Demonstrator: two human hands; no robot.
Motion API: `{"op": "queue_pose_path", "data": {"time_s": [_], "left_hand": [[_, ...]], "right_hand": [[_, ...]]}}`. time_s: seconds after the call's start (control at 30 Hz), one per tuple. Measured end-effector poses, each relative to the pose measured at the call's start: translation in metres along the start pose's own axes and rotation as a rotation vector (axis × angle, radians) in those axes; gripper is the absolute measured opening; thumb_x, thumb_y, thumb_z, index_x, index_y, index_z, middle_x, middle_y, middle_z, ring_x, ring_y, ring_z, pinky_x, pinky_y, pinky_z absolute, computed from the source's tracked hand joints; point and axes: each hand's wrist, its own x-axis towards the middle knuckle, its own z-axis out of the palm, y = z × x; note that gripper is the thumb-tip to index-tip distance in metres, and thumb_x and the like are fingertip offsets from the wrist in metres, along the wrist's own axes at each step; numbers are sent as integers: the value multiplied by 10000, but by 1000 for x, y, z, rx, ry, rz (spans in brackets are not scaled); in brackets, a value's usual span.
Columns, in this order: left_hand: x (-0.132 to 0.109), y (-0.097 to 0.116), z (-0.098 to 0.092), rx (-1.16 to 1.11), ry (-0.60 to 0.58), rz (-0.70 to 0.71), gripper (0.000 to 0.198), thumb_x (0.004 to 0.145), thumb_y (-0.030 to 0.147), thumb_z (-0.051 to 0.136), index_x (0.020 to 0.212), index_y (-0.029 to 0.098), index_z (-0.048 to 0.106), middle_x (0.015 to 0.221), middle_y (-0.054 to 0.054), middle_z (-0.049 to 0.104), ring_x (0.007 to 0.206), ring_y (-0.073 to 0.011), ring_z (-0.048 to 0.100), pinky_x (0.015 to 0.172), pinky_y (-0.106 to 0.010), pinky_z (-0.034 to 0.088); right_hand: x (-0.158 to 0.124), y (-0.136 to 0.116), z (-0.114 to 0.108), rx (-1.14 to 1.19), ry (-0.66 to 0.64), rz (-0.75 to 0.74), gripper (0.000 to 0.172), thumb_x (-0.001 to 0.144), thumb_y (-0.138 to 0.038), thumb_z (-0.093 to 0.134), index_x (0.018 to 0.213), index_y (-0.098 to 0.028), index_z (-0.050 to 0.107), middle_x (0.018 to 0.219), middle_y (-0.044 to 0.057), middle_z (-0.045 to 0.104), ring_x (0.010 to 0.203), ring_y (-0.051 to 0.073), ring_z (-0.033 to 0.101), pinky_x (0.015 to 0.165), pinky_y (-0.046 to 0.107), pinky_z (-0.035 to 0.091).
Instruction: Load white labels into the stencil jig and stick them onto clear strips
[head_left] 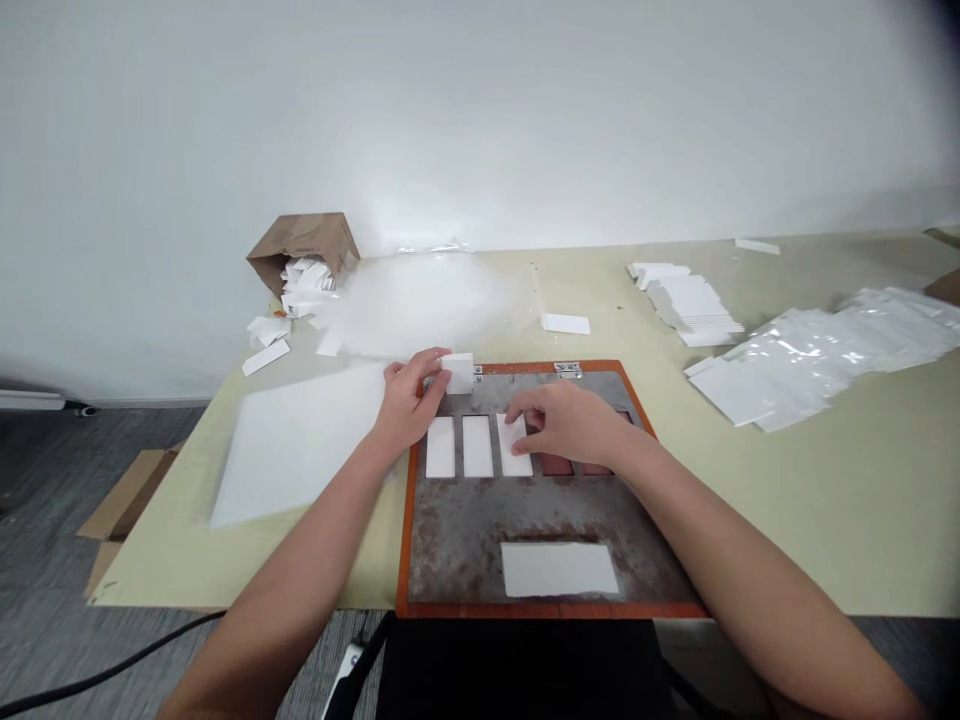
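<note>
My left hand [418, 393] pinches a small white card [459, 374], or a thin stack of them, above the top left of a metal plate [457, 540] with an orange frame. My right hand [559, 425] has its thumb and curled fingers on a white card [517, 462] at the plate's third rectangular slot. White cards fill the two slots to its left, the first card [440, 447] and the second card [477, 447]. Reddish-brown bottoms show in the slots to the right, partly hidden by my right hand and forearm. A wider white rectangle [559, 569] lies near the plate's front edge.
An open cardboard box [307, 238] spills white pieces at the back left. A translucent white sheet [300, 440] lies left of the plate. Fanned white cards [694, 305] and clear plastic-wrapped packs [817, 355] lie at the right. Metal hinges [568, 370] stick up at the frame's back edge.
</note>
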Motion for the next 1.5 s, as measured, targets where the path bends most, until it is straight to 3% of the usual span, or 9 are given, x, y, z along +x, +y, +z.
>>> {"op": "queue_pose_path", "data": {"time_s": [0.43, 0.63, 0.7, 0.83, 0.93, 1.03, 1.27, 1.5], "left_hand": [[0, -1, 1, -2, 12, 20, 255, 986, 320, 460, 1199, 248, 581, 860, 5, 721, 943, -203, 691, 946, -392, 377], [0, 1, 1, 10, 18, 34, 253, 985, 327, 457, 1189, 247, 584, 883, -2, 734, 953, -213, 700, 937, -393, 390], [0, 4, 2, 13, 21, 44, 252, 987, 330, 453, 1185, 248, 585, 942, -10, 744, 963, -215, 705, 929, -387, 390], [-3, 9, 4, 19, 3, 75, 238, 992, 345, 470, 1181, 259, 588, 1003, -7, 762, 881, -189, 726, 903, -370, 382], [-4, 11, 6, 28, -13, 118, 222, 997, 348, 489, 1180, 271, 588, 1027, -5, 770, 842, -173, 731, 933, -374, 361], [-5, 10, 6, 40, -21, 167, 227, 1002, 350, 500, 1197, 276, 587, 997, -3, 777, 846, -174, 730, 962, -382, 340], [-4, 11, 1, 66, -32, 232, 243, 1013, 313, 488, 1217, 290, 619, 947, -1, 777, 846, -164, 716, 978, -384, 318], [-4, 9, 0, 60, 7, 276, 258, 1000, 262, 492, 1223, 264, 621, 954, -12, 775, 801, -159, 709, 945, -385, 330]], "right_hand": [[2, 1, 1, 9, -14, 11, 207, 743, -365, 776, 919, -257, 763, 716, -20, 673, 679, 154, 595, 549, 274, 348], [0, 11, -1, 28, 18, -95, 192, 779, -383, 749, 929, -265, 765, 645, -34, 629, 606, 132, 552, 546, 268, 345], [-2, 16, -4, 91, 134, -158, 199, 815, -414, 720, 937, -263, 767, 627, -35, 608, 572, 121, 523, 543, 267, 347], [-1, 20, -5, 200, 537, -372, 230, 908, -382, 630, 1023, -229, 757, 749, 2, 660, 585, 110, 510, 568, 264, 401], [3, 19, 2, 108, 659, -494, 273, 957, -315, 562, 1155, -218, 723, 943, 54, 708, 654, 118, 563, 578, 257, 435], [8, 18, 10, -97, 652, -505, 335, 983, -296, 513, 1276, -248, 667, 1133, 81, 700, 739, 132, 623, 530, 243, 410], [7, 17, 12, -329, 646, -426, 368, 1009, -294, 444, 1312, -320, 650, 1225, 37, 709, 830, 145, 682, 506, 232, 377], [2, 13, 3, -244, 477, -302, 355, 1008, -365, 448, 1254, -309, 696, 1283, 47, 694, 947, 196, 691, 712, 305, 494]]}}
